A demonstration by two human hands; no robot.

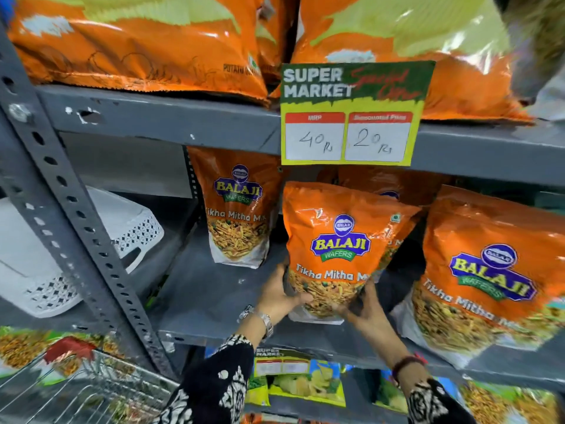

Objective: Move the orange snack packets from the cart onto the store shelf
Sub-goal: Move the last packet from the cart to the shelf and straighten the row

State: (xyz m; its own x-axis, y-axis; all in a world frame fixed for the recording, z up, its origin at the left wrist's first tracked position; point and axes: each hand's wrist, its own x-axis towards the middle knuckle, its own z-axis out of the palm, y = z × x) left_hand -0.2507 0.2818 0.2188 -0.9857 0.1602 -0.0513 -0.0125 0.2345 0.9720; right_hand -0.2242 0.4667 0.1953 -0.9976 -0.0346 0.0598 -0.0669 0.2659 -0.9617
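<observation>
An orange Balaji snack packet (339, 243) stands upright on the grey middle shelf (208, 298), near its front edge. My left hand (279, 296) grips its lower left side and my right hand (365, 307) grips its lower right corner. Another orange packet (237, 209) stands further back on the left. A third orange packet (489, 264) leans at the right, and one more is partly hidden behind the held packet. The wire cart (76, 390) is at the bottom left, with packets inside it.
A price card (351, 114) hangs from the upper shelf edge. Large orange bags (137, 41) fill the top shelf. A white plastic basket (76, 249) lies left of the perforated upright (76, 209). Green and yellow packets (305, 384) sit on the shelf below.
</observation>
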